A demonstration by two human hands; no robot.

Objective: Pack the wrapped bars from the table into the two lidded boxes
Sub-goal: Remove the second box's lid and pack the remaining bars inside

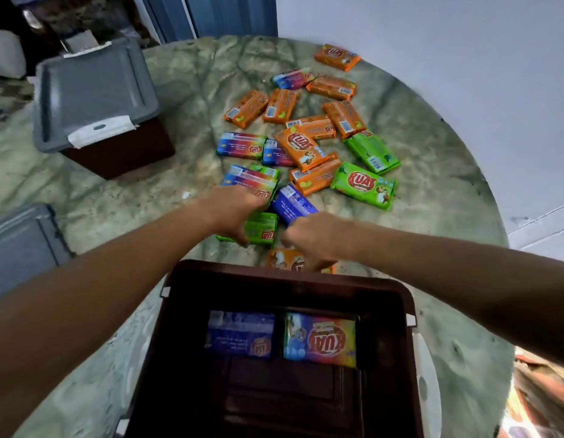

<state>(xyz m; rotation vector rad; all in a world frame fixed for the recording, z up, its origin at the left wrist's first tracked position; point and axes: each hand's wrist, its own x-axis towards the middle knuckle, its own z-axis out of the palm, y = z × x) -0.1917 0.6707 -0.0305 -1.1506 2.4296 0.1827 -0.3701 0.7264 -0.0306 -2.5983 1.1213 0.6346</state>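
Wrapped bars (309, 134) cover the table (186, 90); left hand (235, 213) grips a green bar (261, 230), right hand (312, 240) an orange bar (282, 259).

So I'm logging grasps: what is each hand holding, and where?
Left hand grips the green bar by its left end. Right hand covers an orange bar; hold unclear.

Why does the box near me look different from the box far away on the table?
The near box is open, with no lid on it; the far box has its grey lid shut. You can see two wrapped bars lying inside the near box; the far box's inside is hidden. Both are dark brown boxes on the table.
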